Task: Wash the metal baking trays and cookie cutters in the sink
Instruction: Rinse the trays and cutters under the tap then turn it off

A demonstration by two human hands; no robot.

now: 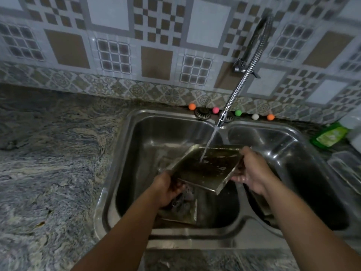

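A square metal baking tray (pixel 205 169) is held tilted over the left basin of the steel double sink (pixel 125 145). Water runs from the flexible faucet (pixel 221 120) onto its dark, wet surface. My left hand (pixel 168 187) grips the tray's near left corner. My right hand (pixel 252 171) grips its right edge. Another tray (pixel 179 210) lies on the bottom of the left basin beneath, partly hidden by my left hand. A further metal piece (pixel 261 204) leans in the right basin under my right forearm.
A marble counter (pixel 48 163) spreads to the left. Small coloured balls (pixel 215 110) line the sink's back ledge against the tiled wall. A green sponge pack (pixel 330 136) and a clear plastic container (pixel 345 167) sit at the right.
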